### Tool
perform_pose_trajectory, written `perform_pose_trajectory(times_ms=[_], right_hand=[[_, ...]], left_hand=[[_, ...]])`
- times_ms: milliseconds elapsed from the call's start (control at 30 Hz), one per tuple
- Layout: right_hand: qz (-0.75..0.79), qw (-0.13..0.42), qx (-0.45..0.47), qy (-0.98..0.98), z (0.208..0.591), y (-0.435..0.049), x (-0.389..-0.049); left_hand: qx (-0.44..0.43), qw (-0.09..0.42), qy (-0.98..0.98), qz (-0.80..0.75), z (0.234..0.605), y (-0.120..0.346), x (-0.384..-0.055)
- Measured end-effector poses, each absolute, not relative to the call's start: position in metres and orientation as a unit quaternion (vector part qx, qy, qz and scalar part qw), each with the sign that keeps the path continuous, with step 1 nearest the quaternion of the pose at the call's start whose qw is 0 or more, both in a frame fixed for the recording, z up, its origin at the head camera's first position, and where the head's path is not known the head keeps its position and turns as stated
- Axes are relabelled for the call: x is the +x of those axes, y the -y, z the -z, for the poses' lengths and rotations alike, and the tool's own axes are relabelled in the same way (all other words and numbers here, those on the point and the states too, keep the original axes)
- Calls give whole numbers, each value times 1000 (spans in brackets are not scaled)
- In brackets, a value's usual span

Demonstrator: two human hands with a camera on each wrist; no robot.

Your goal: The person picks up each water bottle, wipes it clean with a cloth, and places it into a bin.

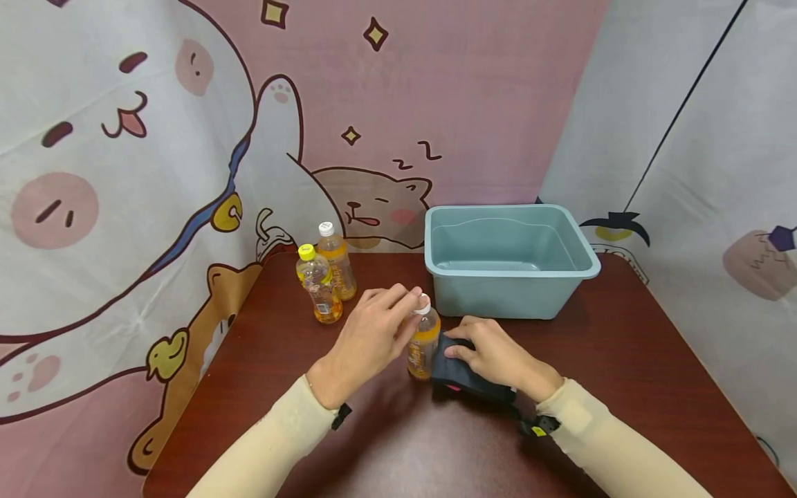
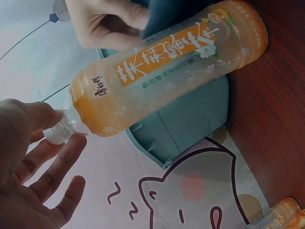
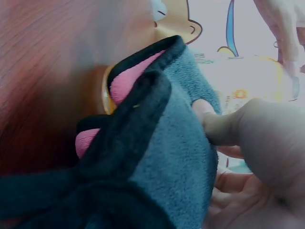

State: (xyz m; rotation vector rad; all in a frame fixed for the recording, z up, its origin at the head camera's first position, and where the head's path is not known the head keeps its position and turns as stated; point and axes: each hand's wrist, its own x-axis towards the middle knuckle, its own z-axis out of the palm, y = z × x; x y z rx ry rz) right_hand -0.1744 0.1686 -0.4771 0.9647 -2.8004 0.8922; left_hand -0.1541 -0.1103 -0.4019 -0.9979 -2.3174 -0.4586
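A clear drink bottle [image 1: 423, 349] with an orange label and white cap stands upright near the middle of the table. My left hand [image 1: 376, 328] pinches its cap [image 2: 59, 133] between thumb and index finger, the other fingers held loosely apart. With my right hand [image 1: 498, 353] I grip a folded dark grey cloth [image 1: 463, 366] with black edging. Pink lining [image 3: 131, 81] shows in its folds in the right wrist view. The cloth sits right at the bottle's right side and covers part of its lower body.
A light blue plastic tub [image 1: 517, 294] stands behind the hands, towards the back right. At the back left are two more drink bottles, one with a yellow cap [image 1: 320, 287] and one with a white cap [image 1: 338, 263]. A printed curtain [image 1: 486, 104] hangs behind the table [image 1: 623, 387].
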Motion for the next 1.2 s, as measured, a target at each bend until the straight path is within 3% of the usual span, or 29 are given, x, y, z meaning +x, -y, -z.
perform_pose_trajectory(times_ms=[767,1200], right_hand=[[-363,146,276,878,436,-160,-162],[-369,160,271,874,435,-161,-159]], left_hand=[[-363,292,868,174,402,104,-153],[-339,286,879,177,402,98,-151]])
